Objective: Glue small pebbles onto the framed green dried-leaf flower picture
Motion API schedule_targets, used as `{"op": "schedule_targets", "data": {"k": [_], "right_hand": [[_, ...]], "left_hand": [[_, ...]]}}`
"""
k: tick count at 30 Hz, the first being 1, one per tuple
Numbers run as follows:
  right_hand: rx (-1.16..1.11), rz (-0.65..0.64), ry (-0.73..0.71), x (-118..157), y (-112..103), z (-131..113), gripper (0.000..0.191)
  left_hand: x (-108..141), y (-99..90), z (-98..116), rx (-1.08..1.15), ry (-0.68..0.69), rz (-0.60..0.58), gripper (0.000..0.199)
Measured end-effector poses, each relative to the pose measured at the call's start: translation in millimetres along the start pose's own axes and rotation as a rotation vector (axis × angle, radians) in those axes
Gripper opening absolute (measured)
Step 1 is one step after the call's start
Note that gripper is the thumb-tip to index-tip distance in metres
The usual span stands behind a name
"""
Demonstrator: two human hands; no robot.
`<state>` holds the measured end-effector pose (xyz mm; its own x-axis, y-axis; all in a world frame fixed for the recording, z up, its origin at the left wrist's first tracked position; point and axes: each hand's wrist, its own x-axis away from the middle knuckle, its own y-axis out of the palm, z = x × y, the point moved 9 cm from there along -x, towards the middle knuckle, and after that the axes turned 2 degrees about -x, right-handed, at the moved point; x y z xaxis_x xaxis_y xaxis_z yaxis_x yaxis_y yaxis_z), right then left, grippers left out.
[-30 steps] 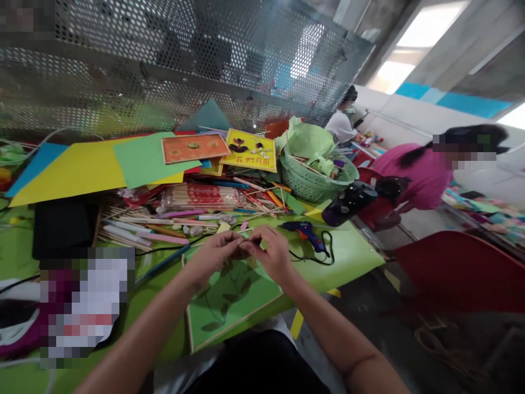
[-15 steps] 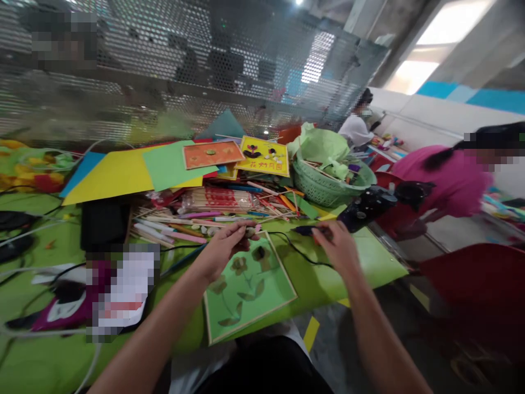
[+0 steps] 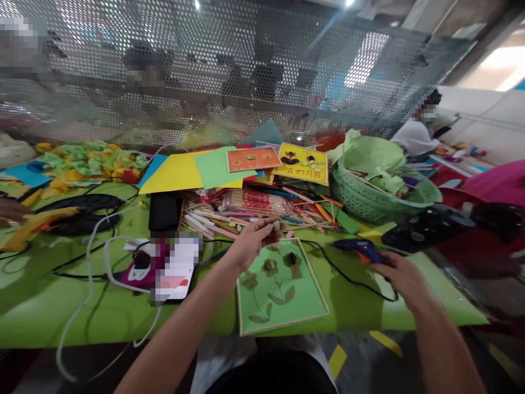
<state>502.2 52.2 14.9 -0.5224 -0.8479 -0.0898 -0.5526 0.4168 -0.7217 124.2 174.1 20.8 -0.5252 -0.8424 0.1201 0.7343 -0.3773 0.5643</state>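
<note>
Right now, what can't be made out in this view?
Head view:
Small piece in the left hand: too small, partly covered by that hand.
How far the right hand closes on the glue gun: hidden behind knuckles.
Phone screen: masked by pixelation.
Person in pink: cut off by right edge.

One head-worn camera (the only view) looks forward and down over the green table (image 3: 36, 312) from close above.

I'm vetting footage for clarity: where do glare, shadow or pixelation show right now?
Head view: the bright opening is washed out at upper right; a light throws a streak; shadow darkens the green tabletop between the framed picture and the right hand; the phone screen is pixelated.
</note>
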Motion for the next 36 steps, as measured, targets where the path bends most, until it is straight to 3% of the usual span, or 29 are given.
{"op": "schedule_targets", "data": {"k": [5,9,12,14,17,22,28,36], "right_hand": [[-0.617,0.147,0.078,40,-30,-36,0.035],[-0.832,-0.104,0.127,55,-4,-63,0.034],[-0.936,-0.209,0.106,56,12,-80,0.041],[-0.995,-0.294,0.099,55,25,-91,0.035],[-0.984,-0.426,0.07,54,44,-110,0.028],[-0.863,-0.585,0.052,59,71,-135,0.034],[-0.864,-0.599,0.017,54,79,-150,0.039],[-0.699,-0.629,-0.089,53,88,-164,0.039]], "left_hand": [[-2,-2.8,1,0.053,0.014,0.015,0.019],[-2,-4.2,0,0.066,0.018,0.014,0.021],[-1,-5.8,2,0.08,0.022,0.016,0.021],[-1,-6.2,2,0.075,0.014,0.011,0.022],[-1,-5.1,2,0.067,0.01,-0.011,0.027],[-1,-3.5,2,0.093,0.018,-0.029,0.034],[1,-1.5,4,0.083,0.032,-0.054,0.034],[-1,-3.4,0,0.052,-0.011,-0.02,0.032]]}}
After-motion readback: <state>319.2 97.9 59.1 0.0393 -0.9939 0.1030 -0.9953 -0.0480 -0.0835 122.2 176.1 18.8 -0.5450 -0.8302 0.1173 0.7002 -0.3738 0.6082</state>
